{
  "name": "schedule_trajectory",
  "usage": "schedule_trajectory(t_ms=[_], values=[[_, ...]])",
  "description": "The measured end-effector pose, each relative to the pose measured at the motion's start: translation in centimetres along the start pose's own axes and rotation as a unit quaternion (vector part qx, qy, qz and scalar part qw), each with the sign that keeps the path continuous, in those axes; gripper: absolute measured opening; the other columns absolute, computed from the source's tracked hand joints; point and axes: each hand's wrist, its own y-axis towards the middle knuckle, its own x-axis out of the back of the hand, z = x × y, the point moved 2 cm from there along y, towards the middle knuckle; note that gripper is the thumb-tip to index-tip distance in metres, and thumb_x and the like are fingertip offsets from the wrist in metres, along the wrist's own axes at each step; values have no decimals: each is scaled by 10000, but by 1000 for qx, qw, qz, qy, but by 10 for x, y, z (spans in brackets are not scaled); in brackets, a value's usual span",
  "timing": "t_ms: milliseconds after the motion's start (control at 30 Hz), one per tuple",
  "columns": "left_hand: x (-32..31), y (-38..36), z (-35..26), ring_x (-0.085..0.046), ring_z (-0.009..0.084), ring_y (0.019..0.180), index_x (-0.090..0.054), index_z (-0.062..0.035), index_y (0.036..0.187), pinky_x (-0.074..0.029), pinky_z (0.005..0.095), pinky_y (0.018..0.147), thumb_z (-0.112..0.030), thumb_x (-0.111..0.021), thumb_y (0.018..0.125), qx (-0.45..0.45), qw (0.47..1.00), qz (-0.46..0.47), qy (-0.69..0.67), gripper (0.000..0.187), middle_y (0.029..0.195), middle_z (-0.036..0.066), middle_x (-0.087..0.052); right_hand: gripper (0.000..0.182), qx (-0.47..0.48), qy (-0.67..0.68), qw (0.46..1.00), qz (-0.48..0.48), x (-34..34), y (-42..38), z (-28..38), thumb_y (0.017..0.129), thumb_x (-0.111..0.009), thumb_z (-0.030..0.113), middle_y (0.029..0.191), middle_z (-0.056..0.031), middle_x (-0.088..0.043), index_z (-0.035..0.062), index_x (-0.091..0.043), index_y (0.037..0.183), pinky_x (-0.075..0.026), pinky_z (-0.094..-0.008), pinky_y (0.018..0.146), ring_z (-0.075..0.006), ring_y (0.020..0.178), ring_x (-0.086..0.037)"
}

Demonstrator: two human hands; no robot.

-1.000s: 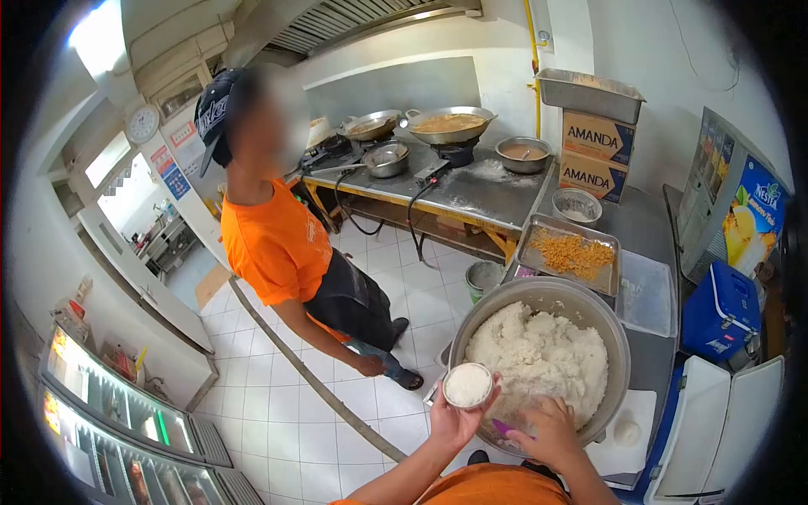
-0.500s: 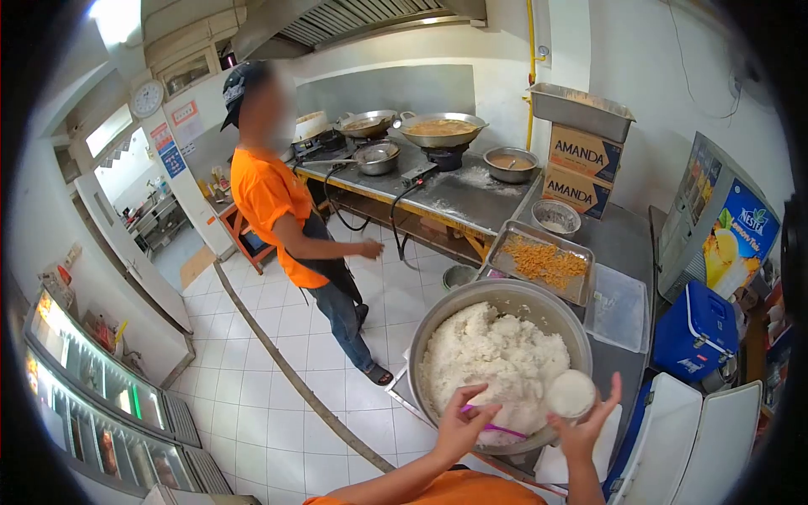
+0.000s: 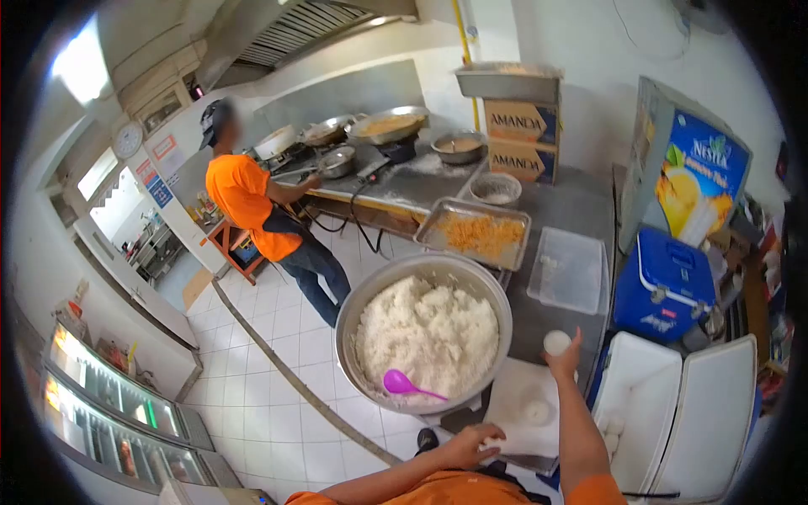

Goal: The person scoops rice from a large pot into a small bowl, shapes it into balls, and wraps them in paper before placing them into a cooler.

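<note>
My right hand (image 3: 566, 360) grips a small white cup (image 3: 556, 342) above the far edge of a sheet of white paper (image 3: 505, 389). On that paper sits a small rounded white mound (image 3: 536, 411), probably rice. My left hand (image 3: 473, 444) hovers near my body, left of the paper, fingers loosely bent and apart, holding nothing visible. In front of me is a large metal pot (image 3: 343, 345) heaped with white rice (image 3: 429, 324). A purple spoon (image 3: 402, 383) rests on the rice at the near side.
A tray of orange-yellow food (image 3: 480, 236), a metal bowl (image 3: 495, 188) and a clear plastic lid (image 3: 568, 269) lie beyond the pot. An open white cooler (image 3: 640, 379) and a blue cooler (image 3: 669, 282) stand right. A co-worker (image 3: 252, 202) is at the stove.
My left hand has let go of the purple spoon and drawn back. My right hand has carried the cup rightward off the pot. The co-worker has turned and reaches toward the stove.
</note>
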Motion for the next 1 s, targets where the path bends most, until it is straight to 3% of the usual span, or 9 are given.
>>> schedule_trajectory(t_ms=[100, 167, 233, 300, 400, 467, 633, 700, 1000], values=[[5, -1, -5, -662, 376, 1164, -671, -57, 1153, -530, 437, 987, -72, -775, 892, -127, 967, -194, 102, 281, 1248, 170, -683, 1329, -14, 22, 999, 44, 8, -1, 16, 561, -997, 101, 1575, -261, -433, 71, -219, 1639, -416, -445, 1176, -410, 1393, -517], [20, -19, -14, -653, 355, 1172, -664, -50, 1133, -505, 431, 1009, -49, -797, 838, -65, 923, -354, 137, 324, 1261, 174, -667, 1260, 46, 33, 998, 25, 22, -7, 33, 622, -971, 103, 1533, -262, -482, 67, -226, 1638, -414, -456, 1174, -403, 1386, -529], [50, -33, -29, -660, 325, 945, -661, -32, 1057, -508, 411, 917, -43, -750, 848, -67, 849, -496, 170, 227, 1040, 151, -664, 1140, 77, 54, 995, -15, 43, -20, 46, 717, -920, 111, 1449, -248, -558, 64, -240, 1631, -428, -469, 1148, -388, 1357, -553], [64, -54, 25, -626, 181, 963, -633, -21, 1096, -487, 325, 910, -28, -658, 987, -15, 837, -542, -74, 112, 1043, 73, -670, 962, 59, 88, 994, 20, 75, -45, 67, 822, -843, 94, 1388, -216, -597, 67, -281, 1602, -453, -442, 1104, -334, 1292, -606], [72, -96, 27, -639, 188, 1192, -614, -2, 1124, -474, 344, 1081, -24, -603, 1034, 21, 848, -507, -153, 94, 1195, 121, -703, 712, -4, 185, 977, 109, 128, -99, 84, 897, -777, 72, 1299, -153, -656, 54, -418, 1511, -500, -378, 1017, -245, 1179, -666], [60, -106, -2, -632, 217, 1222, -594, -14, 1130, -482, 371, 1100, -2, -598, 1017, 45, 855, -476, -203, 114, 1229, 133, -686, 451, -23, 290, 894, 340, 154, -123, 87, 965, -706, 61, 1182, -93, -709, 45, -552, 1389, -528, -323, 942, -179, 1095, -689], [24, -112, -6, -613, 212, 1245, -581, -37, 1159, -506, 359, 1064, 76, -631, 952, 75, 886, -436, -138, 241, 1325, 131, -617, 219, -149, 372, 767, 500, 212, -194, 155, 1021, -664, 123, 1083, -73, -733, 38, -676, 1223, -540, -315, 912, -153, 1020, -688], [15, -102, -7, -611, 198, 1225, -586, -45, 1161, -521, 339, 1013, 109, -653, 917, 113, 884, -423, -163, 296, 1351, 120, -586, 207, 32, 327, 726, 605, 215, -206, 165, 1004, -666, 121, 1085, -75, -735, 32, -713, 1185, -533, -321, 917, -181, 999, -690], [-6, -79, -12, -632, 169, 1136, -590, -47, 1174, -522, 299, 907, 96, -621, 896, 88, 938, -295, -162, 314, 1322, 112, -618, 423, 197, 249, 622, 716, 201, -206, 155, 843, -602, -2, 1102, -113, -714, 43, -733, 1243, -533, -344, 921, -250, 1044, -673]])
